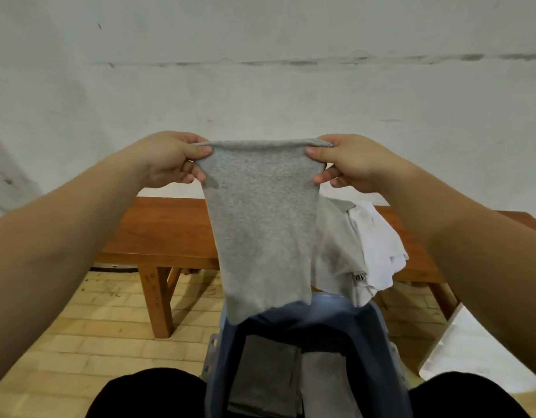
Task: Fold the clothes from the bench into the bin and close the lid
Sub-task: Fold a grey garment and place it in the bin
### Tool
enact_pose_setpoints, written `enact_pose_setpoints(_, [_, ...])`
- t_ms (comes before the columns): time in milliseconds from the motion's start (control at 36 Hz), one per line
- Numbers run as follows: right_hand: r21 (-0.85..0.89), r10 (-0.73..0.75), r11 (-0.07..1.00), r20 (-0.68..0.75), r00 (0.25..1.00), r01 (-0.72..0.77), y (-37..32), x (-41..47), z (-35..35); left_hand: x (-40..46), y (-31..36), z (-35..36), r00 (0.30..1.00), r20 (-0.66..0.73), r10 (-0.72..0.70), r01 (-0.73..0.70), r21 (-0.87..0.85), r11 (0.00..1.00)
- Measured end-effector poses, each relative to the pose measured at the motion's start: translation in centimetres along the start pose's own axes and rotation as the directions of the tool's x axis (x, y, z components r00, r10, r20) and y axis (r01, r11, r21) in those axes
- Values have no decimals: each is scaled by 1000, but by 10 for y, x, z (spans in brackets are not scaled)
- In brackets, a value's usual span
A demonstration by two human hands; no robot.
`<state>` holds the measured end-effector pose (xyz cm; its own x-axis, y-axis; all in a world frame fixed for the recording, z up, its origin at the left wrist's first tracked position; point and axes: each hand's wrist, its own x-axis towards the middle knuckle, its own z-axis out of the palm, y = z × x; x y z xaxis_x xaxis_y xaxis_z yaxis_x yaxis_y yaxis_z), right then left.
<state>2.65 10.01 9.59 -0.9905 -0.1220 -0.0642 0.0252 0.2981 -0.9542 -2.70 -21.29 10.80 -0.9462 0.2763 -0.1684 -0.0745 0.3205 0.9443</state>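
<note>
Above the open bin, a grey garment hangs lengthwise from both hands.

The left hand and right hand each pinch a top corner; the cloth's long axis drops straight down, its hem brushing the bin's far rim. More clothes wait on the bench behind.

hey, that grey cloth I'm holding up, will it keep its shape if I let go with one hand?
Probably not. The grey cloth hangs limp from the left hand and right hand, so it looks floppy. It seems light: fingertip pinches hold it. Released, it would likely droop toward the bin.
</note>
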Motion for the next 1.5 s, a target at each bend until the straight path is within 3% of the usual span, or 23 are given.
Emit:
enact_pose_setpoints(139, [60, 89, 994, -47, 995, -86, 11, 57, 3, 58, -11, -3, 998, -58, -15, 7, -130, 992])
enact_pose_setpoints(361, [48, 66, 997, -140, 988, -60, 52, 147, 6, 136, -34, 2, 982, -181, 60, -66, -29, 997])
enact_pose_setpoints(528, [22, 28, 999, -171, 985, -25, 82, 168, 24, 159, -69, 6, 971, -230, 66, -77, -41, 996])
enact_pose_setpoints(667, [-44, 17, 999, -159, 987, -24, 118, 141, 45, 126, -106, 20, 981, -190, 29, -42, -63, 997])
enact_pose_setpoints(806, [-164, 28, 985, -142, 989, -52, 154, 77, 72, 57, -154, 41, 981, -189, 35, 2, 194, 981])
enact_pose_setpoints(917, [-164, 16, 986, -105, 994, -34, 201, 38, 100, 17, -205, 54, 985, -169, 20, 22, 244, 969])
enact_pose_setpoints(1083, [-356, -67, 933, -42, 997, 48, 254, 21, 135, -3, -262, 73, 987, -160, -30, 81, 323, 943])
enact_pose_setpoints(1167, [-438, -95, 897, -49, 994, 64, 270, 20, 147, -1, -281, 78, 967, -226, -114, 158, 188, 969])
enact_pose_setpoints(1250, [-489, -109, 871, -115, 987, 39, 271, 12, 161, 5, -289, 80, 902, -314, -297, 284, -87, 955])
enact_pose_setpoints(1333, [-301, -50, 952, -351, 935, -62, 275, 3, 175, 20, -293, 85, 870, -242, -430, 334, -353, 874])
enact_pose_setpoints(1389, [-33, 130, 985, -479, 868, -166, 276, -1, 183, 28, -291, 92, 866, -190, -463, 347, -438, 829])
enact_pose_setpoints(1444, [255, 385, 920, -465, 797, -297, 271, 0, 188, 32, -291, 97, 869, -157, -469, 338, -505, 794])
enact_pose_setpoints(1500, [484, 551, 799, -350, 758, -357, 271, 4, 188, 34, -294, 100, 867, -145, -478, 337, -537, 774])
